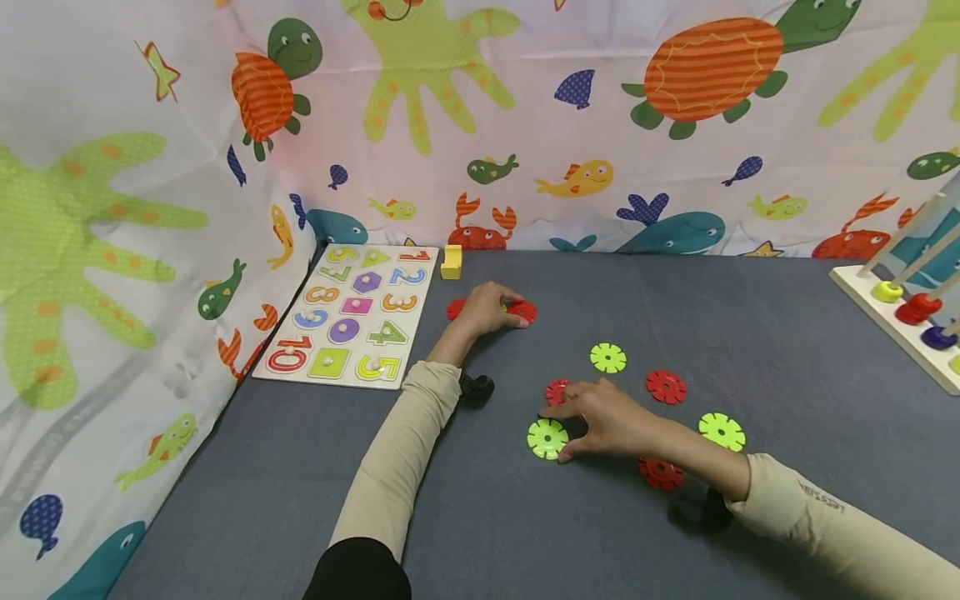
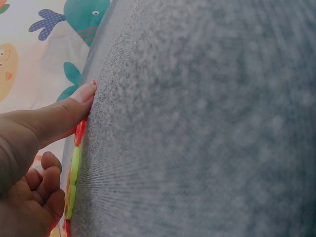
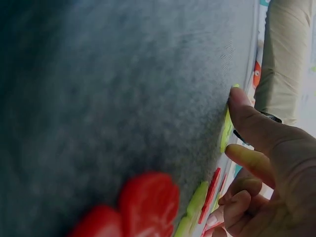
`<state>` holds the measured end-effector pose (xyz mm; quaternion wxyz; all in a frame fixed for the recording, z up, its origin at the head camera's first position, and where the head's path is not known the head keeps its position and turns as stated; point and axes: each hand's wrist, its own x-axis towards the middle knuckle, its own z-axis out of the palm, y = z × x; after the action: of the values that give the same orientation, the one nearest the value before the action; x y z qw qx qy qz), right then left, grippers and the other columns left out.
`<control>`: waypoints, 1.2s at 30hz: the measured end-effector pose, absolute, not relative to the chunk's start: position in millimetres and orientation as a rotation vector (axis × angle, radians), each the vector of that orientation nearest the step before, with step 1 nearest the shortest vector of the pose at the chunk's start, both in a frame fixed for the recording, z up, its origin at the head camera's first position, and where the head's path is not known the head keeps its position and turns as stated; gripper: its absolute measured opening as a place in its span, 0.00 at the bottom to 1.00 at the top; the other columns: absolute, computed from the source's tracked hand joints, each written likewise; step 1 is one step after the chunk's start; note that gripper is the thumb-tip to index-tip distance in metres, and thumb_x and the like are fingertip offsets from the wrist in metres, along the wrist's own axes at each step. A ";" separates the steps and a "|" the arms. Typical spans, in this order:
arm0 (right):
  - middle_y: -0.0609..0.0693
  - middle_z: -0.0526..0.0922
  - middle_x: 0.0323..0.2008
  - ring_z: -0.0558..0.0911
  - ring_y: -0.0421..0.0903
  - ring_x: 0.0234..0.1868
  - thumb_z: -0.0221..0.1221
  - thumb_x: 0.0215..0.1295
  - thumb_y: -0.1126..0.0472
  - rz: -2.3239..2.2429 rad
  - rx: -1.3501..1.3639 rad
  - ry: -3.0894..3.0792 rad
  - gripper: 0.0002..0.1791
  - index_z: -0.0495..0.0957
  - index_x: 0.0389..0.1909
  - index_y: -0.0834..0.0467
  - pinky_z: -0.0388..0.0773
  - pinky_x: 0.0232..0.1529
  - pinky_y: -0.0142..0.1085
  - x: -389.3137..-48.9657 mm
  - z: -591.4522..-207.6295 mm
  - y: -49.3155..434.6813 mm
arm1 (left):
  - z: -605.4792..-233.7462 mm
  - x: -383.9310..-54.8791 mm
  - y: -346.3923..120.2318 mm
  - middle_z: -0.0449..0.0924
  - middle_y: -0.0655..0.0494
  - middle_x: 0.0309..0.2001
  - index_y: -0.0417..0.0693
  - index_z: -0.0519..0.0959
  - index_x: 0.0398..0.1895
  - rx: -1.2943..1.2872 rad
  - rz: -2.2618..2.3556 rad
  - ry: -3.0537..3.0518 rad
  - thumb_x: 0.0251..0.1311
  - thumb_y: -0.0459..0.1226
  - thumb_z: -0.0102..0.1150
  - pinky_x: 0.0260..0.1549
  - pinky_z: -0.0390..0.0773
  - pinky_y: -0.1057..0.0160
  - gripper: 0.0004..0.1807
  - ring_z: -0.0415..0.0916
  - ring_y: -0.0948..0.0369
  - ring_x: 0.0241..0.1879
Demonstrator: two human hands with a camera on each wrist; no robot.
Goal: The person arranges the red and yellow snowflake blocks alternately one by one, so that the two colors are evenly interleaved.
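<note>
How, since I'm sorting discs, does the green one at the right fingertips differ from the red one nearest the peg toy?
The green disc is paler than the red disc. The right hand touches the green disc; the red disc lies untouched. Both are flat, round and notched.

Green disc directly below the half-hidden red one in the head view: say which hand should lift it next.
Right, most likely: the right hand has its thumb and a finger at the edges of the green disc. The left hand is farther off, occupied with another red disc.
</note>
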<state>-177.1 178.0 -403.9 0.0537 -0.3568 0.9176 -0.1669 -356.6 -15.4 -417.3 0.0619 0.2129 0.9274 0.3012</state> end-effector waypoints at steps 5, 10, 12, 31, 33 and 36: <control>0.40 0.67 0.23 0.60 0.33 0.25 0.69 0.38 0.40 -0.463 -1.097 2.778 0.32 0.79 0.51 0.43 0.52 0.31 0.32 -177.8 -404.5 175.9 | -418.3 -356.2 -14.4 0.74 0.52 0.29 0.51 0.81 0.49 0.634 0.910 2.803 0.43 0.44 0.72 0.27 0.60 0.68 0.25 0.62 0.62 0.29; 0.41 0.67 0.23 0.60 0.33 0.25 0.69 0.39 0.42 -0.500 -1.126 2.763 0.29 0.81 0.48 0.42 0.51 0.31 0.32 -177.5 -402.5 175.6 | -417.8 -356.9 -14.1 0.75 0.52 0.30 0.51 0.81 0.49 0.636 0.915 2.805 0.43 0.44 0.72 0.29 0.60 0.68 0.25 0.62 0.62 0.30; 0.41 0.68 0.24 0.60 0.32 0.25 0.70 0.39 0.43 -0.507 -1.138 2.763 0.28 0.81 0.47 0.42 0.50 0.30 0.32 -177.0 -402.2 176.0 | -417.8 -357.2 -14.0 0.76 0.52 0.31 0.51 0.81 0.49 0.639 0.914 2.806 0.43 0.44 0.72 0.29 0.61 0.68 0.25 0.63 0.62 0.30; 0.49 0.66 0.20 0.53 0.36 0.21 0.71 0.42 0.50 -0.694 -1.112 2.868 0.26 0.82 0.47 0.50 0.49 0.27 0.31 -217.1 -375.6 193.7 | -415.9 -356.7 -14.7 0.80 0.54 0.43 0.52 0.81 0.49 0.593 0.921 2.783 0.42 0.43 0.72 0.33 0.66 0.67 0.25 0.67 0.61 0.35; 0.49 0.65 0.20 0.54 0.38 0.21 0.71 0.44 0.51 -0.703 -1.040 2.876 0.27 0.81 0.49 0.51 0.50 0.26 0.32 -227.7 -370.8 196.0 | -415.7 -356.2 -14.3 0.80 0.52 0.41 0.52 0.81 0.49 0.595 0.922 2.783 0.42 0.43 0.72 0.32 0.65 0.66 0.26 0.67 0.60 0.34; 0.53 0.66 0.22 0.56 0.41 0.21 0.70 0.45 0.52 -0.721 -0.925 2.887 0.28 0.79 0.51 0.53 0.52 0.24 0.33 -244.1 -366.3 199.4 | -415.0 -355.6 -13.3 0.81 0.52 0.42 0.52 0.81 0.49 0.601 0.917 2.786 0.42 0.44 0.72 0.35 0.68 0.65 0.26 0.68 0.60 0.36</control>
<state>-244.1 199.4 -366.3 0.0129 -0.2968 0.9263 -0.2315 -355.6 -13.3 -415.0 0.0739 0.2002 0.9280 0.3055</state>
